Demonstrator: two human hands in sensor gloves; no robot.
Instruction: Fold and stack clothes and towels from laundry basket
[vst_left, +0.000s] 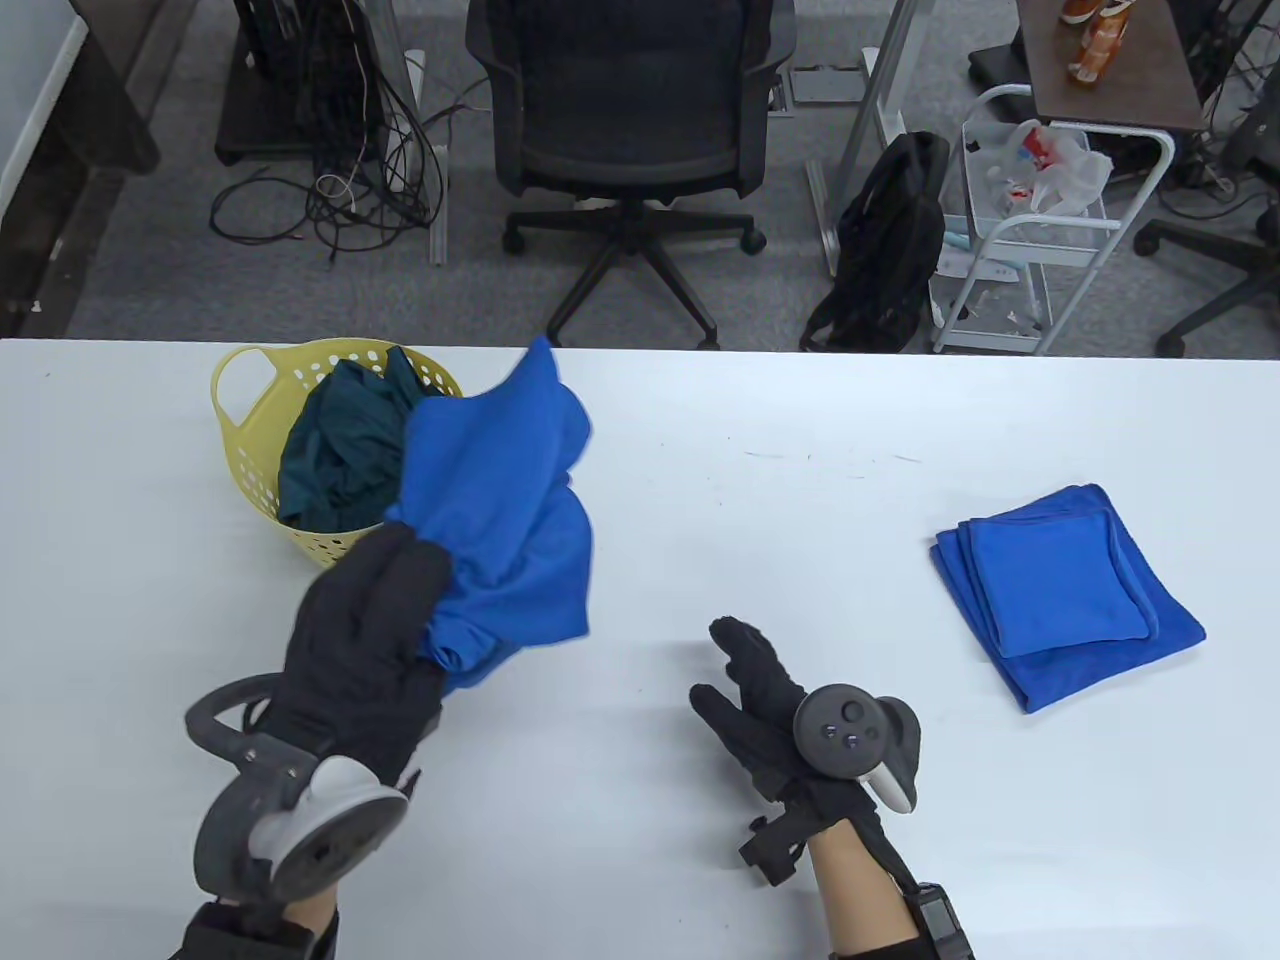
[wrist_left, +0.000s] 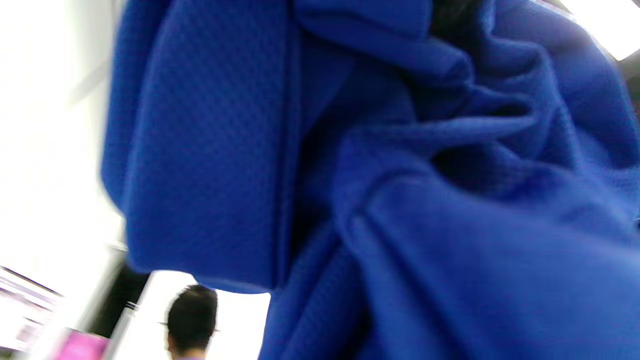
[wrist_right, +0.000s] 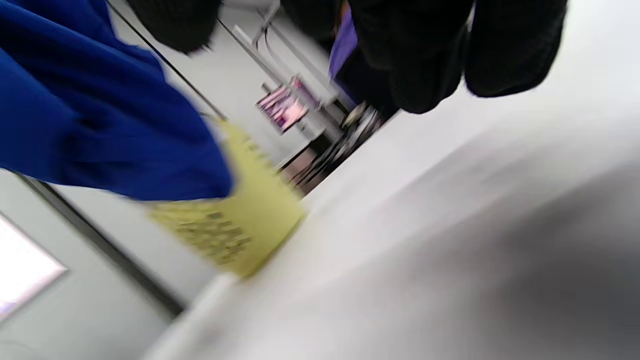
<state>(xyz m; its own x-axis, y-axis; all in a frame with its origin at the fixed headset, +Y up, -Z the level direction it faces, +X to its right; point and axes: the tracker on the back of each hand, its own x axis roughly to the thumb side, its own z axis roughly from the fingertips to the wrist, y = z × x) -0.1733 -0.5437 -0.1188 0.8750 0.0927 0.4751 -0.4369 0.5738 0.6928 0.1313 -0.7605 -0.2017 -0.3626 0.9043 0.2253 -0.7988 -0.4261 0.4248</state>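
Observation:
My left hand (vst_left: 375, 620) grips a crumpled blue towel (vst_left: 505, 500) and holds it up above the table, just right of the yellow laundry basket (vst_left: 240, 440). The towel fills the left wrist view (wrist_left: 400, 200) and shows at the upper left of the right wrist view (wrist_right: 90, 110). A dark teal garment (vst_left: 340, 450) lies in the basket. My right hand (vst_left: 745, 680) hovers over the table with its fingers spread, holding nothing; its fingertips (wrist_right: 425, 75) hang in at the top of the right wrist view. Two folded blue towels (vst_left: 1065, 590) lie stacked at the right.
The white table (vst_left: 700, 500) runs across the view. Beyond its far edge stand a black office chair (vst_left: 630, 130), a black backpack (vst_left: 890, 240) and a white cart (vst_left: 1030, 230). The basket also shows blurred in the right wrist view (wrist_right: 235, 225).

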